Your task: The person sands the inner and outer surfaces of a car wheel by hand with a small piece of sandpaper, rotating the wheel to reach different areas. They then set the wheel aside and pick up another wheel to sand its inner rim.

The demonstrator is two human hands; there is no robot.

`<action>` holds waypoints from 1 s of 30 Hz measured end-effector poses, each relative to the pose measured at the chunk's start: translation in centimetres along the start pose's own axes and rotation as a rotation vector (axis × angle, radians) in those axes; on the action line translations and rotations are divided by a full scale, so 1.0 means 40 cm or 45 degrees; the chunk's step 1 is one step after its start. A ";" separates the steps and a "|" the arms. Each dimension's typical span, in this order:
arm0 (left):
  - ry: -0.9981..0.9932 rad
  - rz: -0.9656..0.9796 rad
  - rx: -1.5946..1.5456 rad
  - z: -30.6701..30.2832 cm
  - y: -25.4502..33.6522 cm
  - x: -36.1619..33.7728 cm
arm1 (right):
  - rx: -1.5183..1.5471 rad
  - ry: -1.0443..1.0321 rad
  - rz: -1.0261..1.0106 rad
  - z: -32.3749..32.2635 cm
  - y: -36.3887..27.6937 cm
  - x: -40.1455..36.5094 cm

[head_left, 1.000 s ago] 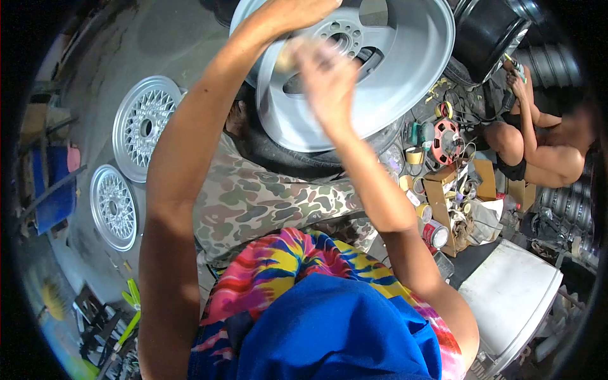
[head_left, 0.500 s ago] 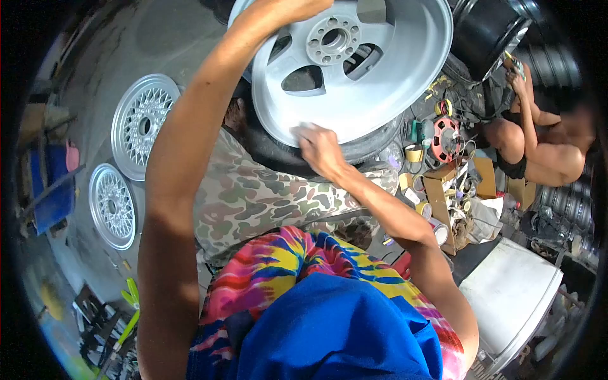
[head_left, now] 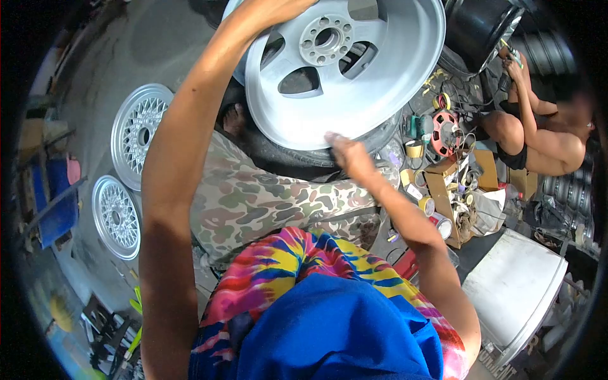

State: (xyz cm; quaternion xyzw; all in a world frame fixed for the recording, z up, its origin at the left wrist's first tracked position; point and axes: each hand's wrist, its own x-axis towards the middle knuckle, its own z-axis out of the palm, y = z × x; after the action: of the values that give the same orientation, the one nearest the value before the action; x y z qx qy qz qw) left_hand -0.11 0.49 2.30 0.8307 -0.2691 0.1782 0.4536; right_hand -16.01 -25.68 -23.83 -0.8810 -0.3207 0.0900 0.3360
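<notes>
A large silver-grey alloy wheel rim [head_left: 304,117] leans at the top centre, above a black tyre [head_left: 285,152]. My left hand [head_left: 278,9] reaches over its upper left edge and grips it near a spoke; the fingertips are partly cut off by the top of the view. At the lower lip, my right hand [head_left: 354,157] is closed, with its fingertips against the rim's inner surface. Motion blurs those fingers, and what they pinch is too small to make out. Camouflage cloth [head_left: 272,196] lies over my legs, just below the tyre.
Two mesh-spoke silver wheel faces [head_left: 144,104] [head_left: 116,218] stand at left. To the right are a red reel [head_left: 446,134], tape rolls and a cluttered cardboard box [head_left: 443,202]. Another person [head_left: 532,139] crouches at far right with a tool, near a black barrel [head_left: 481,28].
My right hand has slid rightward and slightly down along the lower lip. The rim appears shifted a little left in view, and my left hand still holds its upper part.
</notes>
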 end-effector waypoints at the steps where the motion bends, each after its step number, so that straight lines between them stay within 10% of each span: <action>1: 0.001 0.014 0.007 0.005 0.004 0.003 | -0.278 -0.058 0.016 -0.051 0.061 -0.014; 5: 0.030 -0.038 0.055 0.021 0.017 -0.010 | -0.624 0.200 -0.031 -0.072 0.197 0.003; 11: 0.037 0.002 0.080 0.052 0.067 -0.030 | 0.311 0.452 0.126 0.093 -0.176 0.122; 13: 0.021 0.025 0.113 0.064 0.072 -0.036 | 0.932 0.144 0.572 -0.022 -0.319 0.183; 20: -0.012 -0.173 -0.136 0.075 0.134 -0.058 | 1.936 0.501 0.571 -0.156 -0.191 0.166; 24: 0.114 -0.176 -0.223 0.036 -0.036 -0.041 | 2.233 0.497 0.667 -0.142 -0.159 0.125; 28: 0.740 0.035 0.809 -0.024 -0.343 -0.106 | 2.152 0.542 0.695 -0.100 -0.160 0.131; 30: 0.253 -0.918 0.638 -0.036 -0.433 -0.164 | 1.485 0.504 0.665 -0.057 -0.153 0.146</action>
State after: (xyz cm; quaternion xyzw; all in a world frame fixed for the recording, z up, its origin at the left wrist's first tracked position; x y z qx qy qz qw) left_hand 5.17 11.27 -11.88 0.9344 0.1338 0.1476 0.2952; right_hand -13.70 -19.76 -17.78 -0.6037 0.0721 0.1635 0.7769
